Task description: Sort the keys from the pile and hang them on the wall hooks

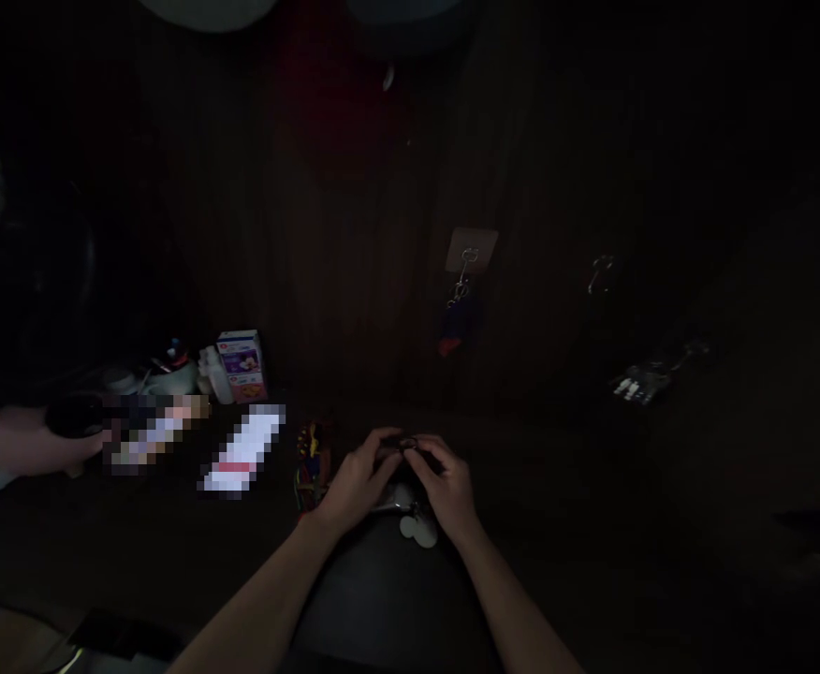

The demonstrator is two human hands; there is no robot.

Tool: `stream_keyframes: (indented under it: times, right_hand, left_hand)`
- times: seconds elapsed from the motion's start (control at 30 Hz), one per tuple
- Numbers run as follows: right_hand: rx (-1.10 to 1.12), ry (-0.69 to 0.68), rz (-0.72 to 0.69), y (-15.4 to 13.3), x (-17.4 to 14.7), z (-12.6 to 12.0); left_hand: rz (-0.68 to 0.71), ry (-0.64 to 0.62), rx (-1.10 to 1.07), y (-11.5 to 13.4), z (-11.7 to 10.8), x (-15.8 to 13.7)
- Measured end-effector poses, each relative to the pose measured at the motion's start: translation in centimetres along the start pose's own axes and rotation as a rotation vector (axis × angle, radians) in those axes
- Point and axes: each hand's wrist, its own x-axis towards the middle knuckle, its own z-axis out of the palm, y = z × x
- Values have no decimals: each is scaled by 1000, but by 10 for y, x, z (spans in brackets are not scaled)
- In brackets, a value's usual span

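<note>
At lower centre, the left hand [358, 479] and right hand [450, 485] pinch a dark item [407, 443] between them, equally near, above a white tag [418, 532], its long axis unclear.

This looks like a home, maybe a corner of a bedroom, and it is very dark. There is a dark brown wall that looks like wood [368, 253]. On it is a pale square stick-on hook plate [480, 243], with a blue and red dangly thing [454, 326] hanging down. On the dark table [550, 534] are a little purple and orange picture box [243, 363], a smooth pink rounded thing [23, 440] and a bright bunch of many-coloured bands [312, 463]. They look like somebody's own everyday things.
</note>
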Motion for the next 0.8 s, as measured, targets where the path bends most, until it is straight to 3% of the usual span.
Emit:
stream_keyframes:
  times: [0.13, 0.27, 0.37, 0.47, 0.57, 0.67, 0.8]
  right_hand:
    - [151, 112, 152, -4, 2, -4]
    - [290, 322, 252, 0, 10, -13]
    - [363, 395, 298, 4, 15, -18]
    - [456, 374, 370, 5, 16, -18]
    - [546, 322, 449, 3, 15, -18]
    - [602, 329, 498, 1, 16, -19]
    - [640, 368, 499, 2, 17, -21]
  left_hand:
    - [162, -8, 364, -6, 0, 0]
    - [134, 30, 339, -11, 0, 5]
    - [-90, 64, -9, -7, 0, 7]
    - [-360, -71, -568, 1, -3, 7]
    - [-466, -189, -991, 4, -8, 6]
    - [-506, -268, -1186, 2, -13, 5]
    - [-525, -319, -1259, -2, -14, 6]
